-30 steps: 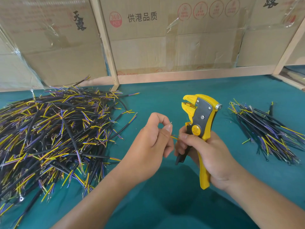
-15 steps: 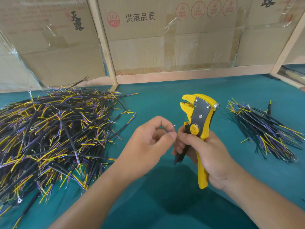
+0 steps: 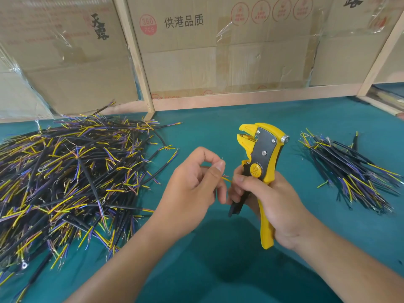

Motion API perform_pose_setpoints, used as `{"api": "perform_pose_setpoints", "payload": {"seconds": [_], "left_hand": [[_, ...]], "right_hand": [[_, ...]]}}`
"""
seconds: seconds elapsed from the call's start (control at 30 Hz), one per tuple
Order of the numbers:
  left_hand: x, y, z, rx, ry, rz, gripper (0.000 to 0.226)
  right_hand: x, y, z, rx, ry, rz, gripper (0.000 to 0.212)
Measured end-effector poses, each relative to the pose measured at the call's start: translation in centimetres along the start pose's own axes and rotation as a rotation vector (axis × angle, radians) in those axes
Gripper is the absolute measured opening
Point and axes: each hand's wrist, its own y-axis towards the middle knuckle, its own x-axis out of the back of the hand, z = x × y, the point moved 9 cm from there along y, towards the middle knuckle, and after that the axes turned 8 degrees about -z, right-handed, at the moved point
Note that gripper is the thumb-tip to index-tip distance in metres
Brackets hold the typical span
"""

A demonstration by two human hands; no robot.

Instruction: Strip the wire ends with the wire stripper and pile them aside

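My right hand [image 3: 269,200] grips the yellow and black wire stripper [image 3: 261,154] upright, its jaws pointing up and left. My left hand [image 3: 194,184] pinches the thin ends of a short wire [image 3: 226,178] between thumb and forefinger, just left of the stripper's handle. Only a yellow strand and a bare tip of that wire show between my hands; the remainder is hidden by my fingers. A large heap of black cables with yellow and purple ends [image 3: 65,182] lies at the left. A smaller pile of such cables [image 3: 349,171] lies at the right.
The work surface is a teal mat [image 3: 218,270]. Cardboard boxes [image 3: 196,51] and a wooden frame [image 3: 140,62] stand along the back edge. A shadow falls on the mat below my hands.
My left thumb and forefinger have shifted along the wire's strands beside the stripper. The right hand and stripper have stayed almost in place.
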Motion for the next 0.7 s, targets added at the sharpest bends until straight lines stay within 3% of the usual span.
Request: {"api": "perform_pose_setpoints", "payload": {"seconds": [0.3, 0.47, 0.7], "left_hand": [[-0.5, 0.0, 0.6, 0.023, -0.017, 0.019, 0.015], [-1.3, -0.3, 1.1, 0.024, 0.111, 0.042, 0.015], [-1.3, -0.8, 0.4, -0.064, 0.306, 0.039, 0.019]], "right_hand": [[0.3, 0.1, 0.1, 0.012, -0.002, -0.021, 0.013], [0.0, -0.3, 0.7, 0.090, -0.090, 0.015, 0.028], [0.4, -0.1, 0.7, 0.098, -0.124, -0.017, 0.015]]}}
